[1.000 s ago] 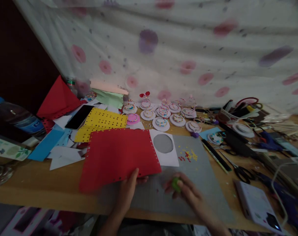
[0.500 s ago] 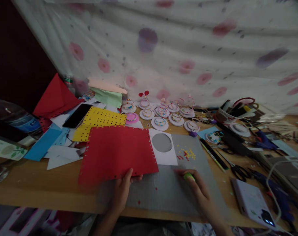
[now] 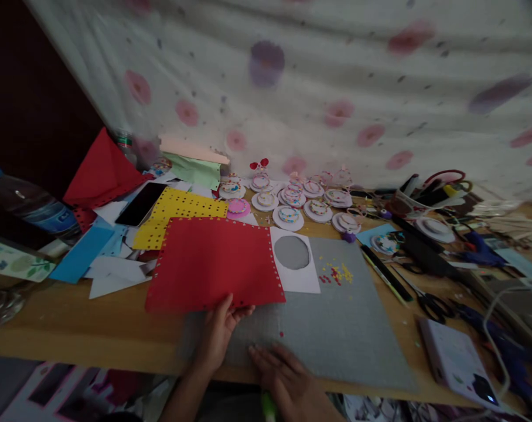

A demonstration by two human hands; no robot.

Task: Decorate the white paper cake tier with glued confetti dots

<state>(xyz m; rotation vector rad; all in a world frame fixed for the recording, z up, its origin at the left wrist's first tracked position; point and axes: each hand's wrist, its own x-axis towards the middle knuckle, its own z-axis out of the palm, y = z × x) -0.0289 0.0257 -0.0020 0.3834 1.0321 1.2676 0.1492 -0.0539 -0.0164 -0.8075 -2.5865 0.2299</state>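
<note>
My left hand (image 3: 217, 333) pinches the near edge of a red paper sheet (image 3: 213, 264) with punched holes along its borders; the sheet lies partly over a grey cutting mat (image 3: 336, 328). My right hand (image 3: 283, 372) rests at the mat's front edge, fingertips lying on the mat and pointing left. A small green tool (image 3: 268, 408) sticks out at the thumb side of that hand, by the picture's bottom edge, and seems held there. A white card with a round cut-out (image 3: 292, 261) and small paper dots (image 3: 336, 274) lie on the mat beyond.
Yellow punched paper (image 3: 178, 217), a phone (image 3: 140, 204), blue and white scraps and a bottle (image 3: 29, 205) are at the left. Several round decorated pieces (image 3: 287, 214) stand at the back. Scissors (image 3: 428, 305), pens, cables and a white box (image 3: 454, 360) crowd the right.
My right hand has drawn back from the mat's middle right to its front edge, carrying the green tool. The left hand has kept its hold on the red sheet, which shifted slightly.
</note>
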